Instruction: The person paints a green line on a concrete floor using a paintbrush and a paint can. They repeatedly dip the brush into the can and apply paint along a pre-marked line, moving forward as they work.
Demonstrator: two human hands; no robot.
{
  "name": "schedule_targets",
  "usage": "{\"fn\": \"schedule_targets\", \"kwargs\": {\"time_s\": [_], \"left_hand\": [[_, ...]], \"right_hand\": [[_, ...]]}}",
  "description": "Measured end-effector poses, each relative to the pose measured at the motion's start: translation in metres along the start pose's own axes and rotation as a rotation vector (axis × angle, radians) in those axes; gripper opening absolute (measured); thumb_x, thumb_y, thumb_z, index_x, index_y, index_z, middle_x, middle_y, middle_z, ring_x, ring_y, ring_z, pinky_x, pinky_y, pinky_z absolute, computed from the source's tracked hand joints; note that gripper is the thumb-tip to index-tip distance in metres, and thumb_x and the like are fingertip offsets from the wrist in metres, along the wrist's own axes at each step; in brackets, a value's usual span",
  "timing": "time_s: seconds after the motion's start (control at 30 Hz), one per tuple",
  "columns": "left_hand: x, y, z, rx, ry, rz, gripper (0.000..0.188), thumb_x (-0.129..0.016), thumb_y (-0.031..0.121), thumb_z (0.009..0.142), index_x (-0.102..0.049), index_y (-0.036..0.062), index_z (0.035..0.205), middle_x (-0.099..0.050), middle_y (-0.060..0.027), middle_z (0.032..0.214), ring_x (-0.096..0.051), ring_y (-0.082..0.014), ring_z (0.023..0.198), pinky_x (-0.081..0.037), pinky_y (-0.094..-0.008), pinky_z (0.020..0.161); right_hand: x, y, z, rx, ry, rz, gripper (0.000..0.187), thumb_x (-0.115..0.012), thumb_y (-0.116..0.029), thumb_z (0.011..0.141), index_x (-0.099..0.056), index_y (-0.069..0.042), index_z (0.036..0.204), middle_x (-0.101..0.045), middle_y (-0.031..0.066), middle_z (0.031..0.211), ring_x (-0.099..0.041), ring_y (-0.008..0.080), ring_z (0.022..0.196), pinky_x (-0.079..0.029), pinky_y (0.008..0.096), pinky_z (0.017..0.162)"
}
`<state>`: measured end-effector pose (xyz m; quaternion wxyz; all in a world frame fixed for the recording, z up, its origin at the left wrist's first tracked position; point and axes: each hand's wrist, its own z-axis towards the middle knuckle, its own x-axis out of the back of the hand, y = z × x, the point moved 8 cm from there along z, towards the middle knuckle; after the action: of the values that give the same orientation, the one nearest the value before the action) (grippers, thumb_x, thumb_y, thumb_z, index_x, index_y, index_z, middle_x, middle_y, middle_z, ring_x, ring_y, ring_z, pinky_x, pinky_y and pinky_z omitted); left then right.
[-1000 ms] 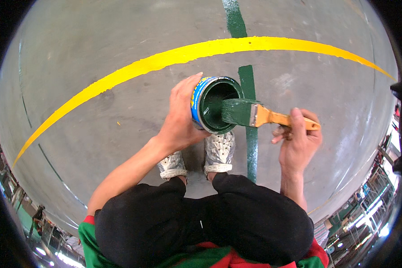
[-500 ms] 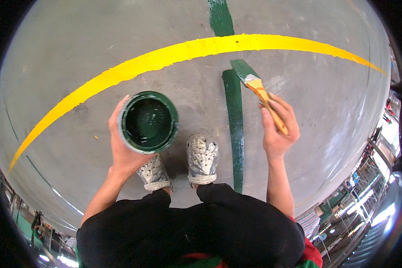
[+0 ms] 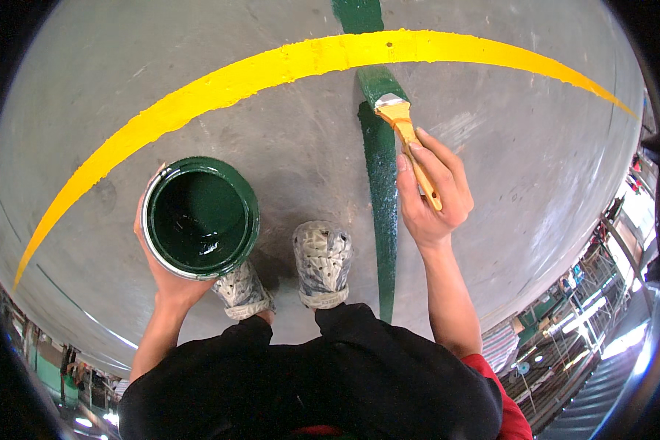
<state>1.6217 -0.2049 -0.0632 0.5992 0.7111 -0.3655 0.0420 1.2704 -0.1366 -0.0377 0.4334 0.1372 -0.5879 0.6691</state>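
Note:
My left hand point(image 3: 170, 275) is wrapped round the side of a round paint can point(image 3: 251, 213) with dark green paint inside, held out at the left above the floor. In my right hand point(image 3: 441, 192) is a paintbrush point(image 3: 399, 121) with a wooden handle, gripped between thumb and fingers. Its green-coated bristles press on the grey surface close below the yellow line point(image 3: 293, 60). A green painted stripe point(image 3: 380, 172) runs from the bristles down past my right foot.
My feet, in patterned clogs point(image 3: 323, 258), stand on the grey surface left of the stripe. Another green stretch point(image 3: 359, 13) continues beyond the yellow line. Metal framework point(image 3: 576, 293) and stacked items show at the lower right rim.
The brush has moved left and farther up, leaving green on bare grey between the stripe and yellow line. The paint can has shifted left and appears larger.

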Motion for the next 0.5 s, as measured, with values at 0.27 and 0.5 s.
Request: {"fn": "schedule_targets", "kwargs": {"time_s": [0.27, 0.5], "left_hand": [[-0.0024, -0.0011, 0.0008, -0.008, -0.038, 0.042, 0.129, -0.101, 0.024, 0.060, -0.020, 0.0058, 0.159, -0.033, -0.0201, 0.162, -0.040, -0.0325, 0.149, -0.032, -0.0466, 0.126], [-0.0027, -0.0001, 0.0008, -0.008, -0.039, 0.061, 0.130, -0.101, 0.024, 0.059, -0.020, 0.0054, 0.159, -0.033, -0.0206, 0.162, -0.039, -0.0327, 0.149, -0.031, -0.0468, 0.126]], "right_hand": [[-0.0034, 0.0009, 0.0017, 0.009, -0.022, -0.020, 0.024, -0.081, 0.002, 0.085, -0.074, 0.001, 0.108, -0.075, 0.0206, 0.114, -0.076, 0.0277, 0.100, -0.060, 0.0346, 0.085], [-0.0039, 0.0034, 0.0020, -0.012, -0.021, -0.009, 0.024, -0.080, 0.004, 0.084, -0.074, 0.001, 0.108, -0.075, 0.0207, 0.114, -0.075, 0.0278, 0.100, -0.059, 0.0346, 0.085]]}}
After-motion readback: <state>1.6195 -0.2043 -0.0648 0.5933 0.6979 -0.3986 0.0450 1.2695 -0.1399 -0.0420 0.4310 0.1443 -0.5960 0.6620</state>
